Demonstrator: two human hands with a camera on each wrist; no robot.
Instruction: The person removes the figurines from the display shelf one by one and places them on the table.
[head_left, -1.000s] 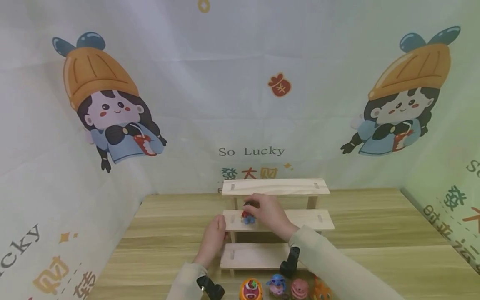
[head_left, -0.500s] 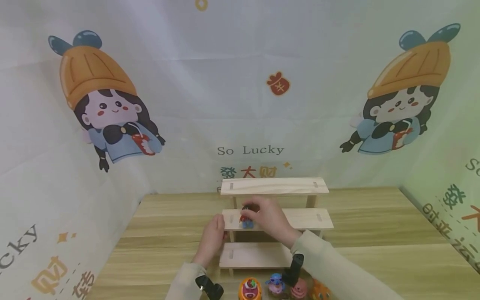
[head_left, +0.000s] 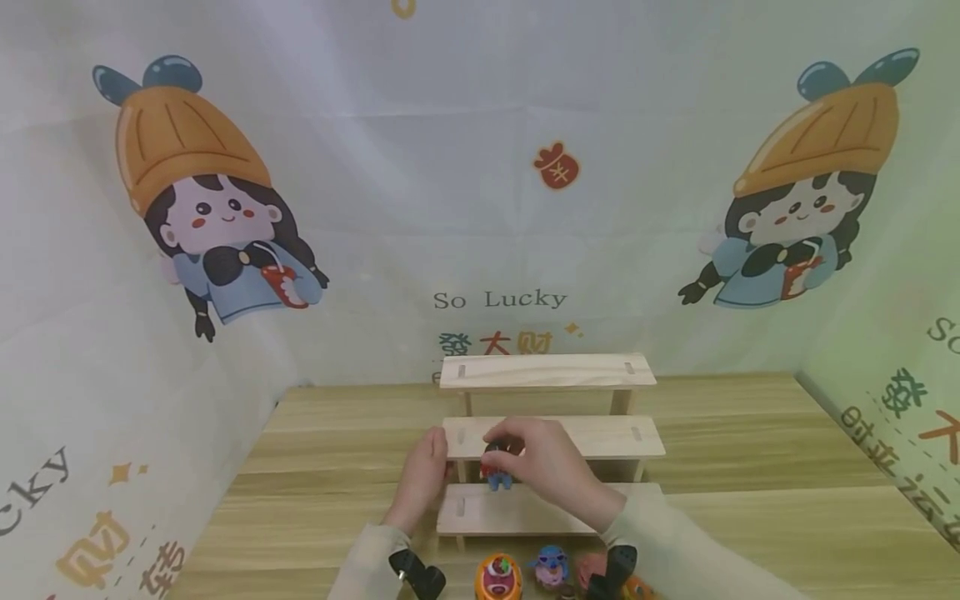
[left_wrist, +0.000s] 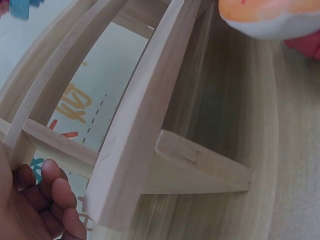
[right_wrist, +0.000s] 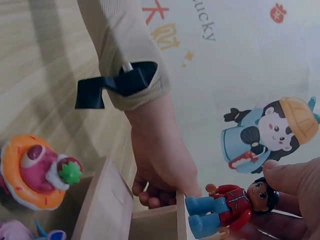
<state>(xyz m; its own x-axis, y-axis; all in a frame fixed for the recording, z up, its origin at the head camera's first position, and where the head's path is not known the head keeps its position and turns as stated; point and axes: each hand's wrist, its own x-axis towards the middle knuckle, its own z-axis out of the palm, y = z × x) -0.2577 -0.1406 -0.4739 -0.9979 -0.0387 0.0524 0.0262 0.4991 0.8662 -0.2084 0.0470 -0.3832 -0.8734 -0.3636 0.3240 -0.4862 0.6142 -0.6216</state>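
A small toy figure (head_left: 498, 477) with dark hair, a red jacket and blue trousers hangs upright before the middle board of a stepped wooden shelf (head_left: 600, 437), above the lowest board. My right hand (head_left: 558, 462) pinches it by the head; the right wrist view shows the thumb and fingers round the dark hair of the figure (right_wrist: 232, 204). My left hand (head_left: 423, 477) grips the left end of the middle board. Its fingers curl below that board in the left wrist view, where the palm is partly cut off.
In front of the shelf stand several toys: an orange ring-shaped one with a pink figure (head_left: 498, 575), a blue one (head_left: 551, 567), and pink and orange ones partly behind the right wrist's black camera mount (head_left: 613, 571). A printed cloth (head_left: 480, 208) hangs behind the wooden table (head_left: 750, 450).
My right hand has brought the toy figure from the middle board toward me and down, in front of that board. My left hand keeps its grip on the shelf.
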